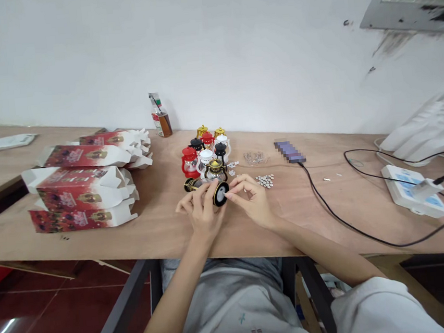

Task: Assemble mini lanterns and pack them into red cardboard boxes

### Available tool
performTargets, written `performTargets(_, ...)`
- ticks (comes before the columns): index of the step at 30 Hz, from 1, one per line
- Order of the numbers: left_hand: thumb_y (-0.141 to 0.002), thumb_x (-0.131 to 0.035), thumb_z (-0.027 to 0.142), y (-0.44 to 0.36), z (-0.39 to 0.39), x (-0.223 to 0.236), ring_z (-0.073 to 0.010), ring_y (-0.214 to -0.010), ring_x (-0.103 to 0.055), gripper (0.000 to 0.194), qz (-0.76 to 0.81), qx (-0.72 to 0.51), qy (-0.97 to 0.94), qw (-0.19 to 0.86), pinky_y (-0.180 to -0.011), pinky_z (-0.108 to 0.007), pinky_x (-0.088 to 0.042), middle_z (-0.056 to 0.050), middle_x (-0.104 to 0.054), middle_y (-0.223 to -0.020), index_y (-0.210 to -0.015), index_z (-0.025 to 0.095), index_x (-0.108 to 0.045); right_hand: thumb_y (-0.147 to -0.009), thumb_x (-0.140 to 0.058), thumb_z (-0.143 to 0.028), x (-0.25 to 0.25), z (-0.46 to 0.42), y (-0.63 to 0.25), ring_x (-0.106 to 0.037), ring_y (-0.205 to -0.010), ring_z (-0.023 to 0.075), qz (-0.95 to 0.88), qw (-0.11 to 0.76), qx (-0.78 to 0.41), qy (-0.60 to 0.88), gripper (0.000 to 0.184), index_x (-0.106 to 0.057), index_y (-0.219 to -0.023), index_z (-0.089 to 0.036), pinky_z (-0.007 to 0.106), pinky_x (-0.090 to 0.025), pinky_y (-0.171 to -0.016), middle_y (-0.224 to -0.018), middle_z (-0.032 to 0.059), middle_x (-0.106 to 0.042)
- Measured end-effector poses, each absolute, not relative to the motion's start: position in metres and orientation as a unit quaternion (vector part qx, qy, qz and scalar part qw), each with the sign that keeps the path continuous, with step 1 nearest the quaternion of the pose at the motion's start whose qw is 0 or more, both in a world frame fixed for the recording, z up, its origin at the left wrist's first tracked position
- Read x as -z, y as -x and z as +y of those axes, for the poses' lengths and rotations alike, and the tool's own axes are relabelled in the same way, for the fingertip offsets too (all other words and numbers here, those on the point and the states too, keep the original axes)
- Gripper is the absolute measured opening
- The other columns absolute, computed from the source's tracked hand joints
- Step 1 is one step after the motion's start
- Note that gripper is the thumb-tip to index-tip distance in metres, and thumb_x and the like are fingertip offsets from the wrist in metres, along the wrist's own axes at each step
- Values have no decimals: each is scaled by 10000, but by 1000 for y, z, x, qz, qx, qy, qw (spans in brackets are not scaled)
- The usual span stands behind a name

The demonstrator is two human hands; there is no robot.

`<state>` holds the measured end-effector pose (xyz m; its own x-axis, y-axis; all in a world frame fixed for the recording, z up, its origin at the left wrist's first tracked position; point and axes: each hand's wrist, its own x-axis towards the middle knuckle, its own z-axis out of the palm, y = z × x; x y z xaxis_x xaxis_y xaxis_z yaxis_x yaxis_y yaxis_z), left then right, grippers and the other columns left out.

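To work neatly, the left hand (203, 213) should keep the black-and-gold lantern (220, 194) firm, its base square to the right hand (255, 202), which is best kept light. The left fingers wrap the lantern, tipped sideways within their grasp; the right thumb and forefinger meet at its base, pinching something or not, I cannot tell. Both forearms angle inward, small discs (265, 181) just beyond the right hand.

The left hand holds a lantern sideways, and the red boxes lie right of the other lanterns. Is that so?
Not quite: in the head view, the red boxes lie left of the other lanterns. The left hand does hold a lantern sideways.
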<state>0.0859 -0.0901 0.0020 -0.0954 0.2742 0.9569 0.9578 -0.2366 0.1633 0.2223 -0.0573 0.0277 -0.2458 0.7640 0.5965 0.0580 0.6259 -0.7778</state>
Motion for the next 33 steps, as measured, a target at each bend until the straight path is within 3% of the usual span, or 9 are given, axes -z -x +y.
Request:
performTargets(16,-817,-640,346,-90,-83,-9,-226,-884,-473,349,-490,530,607,333,-802,-357,-296,-92,-672,-952,-1144,222,-631,-800,-644,-290,-20,-61,-215,-570,-857,158,-665,625,-282,295,125,-614,-707,-211,342,-449,-820,-856,20,-580)
performTargets(20,-813,-639,392,-88,-61,-32,-226,-898,-495,334,-453,543,604,368,-825,-370,-270,-76,-693,-931,-1113,246,-651,-784,-670,-298,-40,-47,-216,-563,-844,147,-651,663,-257,267,122,-629,-706,-213,333,-456,-814,-846,11,-547)
performTargets(27,-803,-608,487,-88,-11,-86,-266,-965,-513,394,-416,595,597,342,-898,-416,-254,-102,-681,-1014,-1085,218,-660,-729,-732,-272,-97,-2,-219,-552,-928,147,-670,690,-198,190,107,-642,-698,-224,336,-472,-878,-906,8,-517)
performTargets(33,-841,-569,439,-89,9,-85,-260,-965,-526,343,-441,599,583,326,-876,-414,-260,-101,-686,-1018,-1082,212,-656,-752,-703,-223,-98,15,-208,-558,-915,146,-673,689,-160,216,116,-617,-676,-204,344,-468,-886,-892,13,-524)
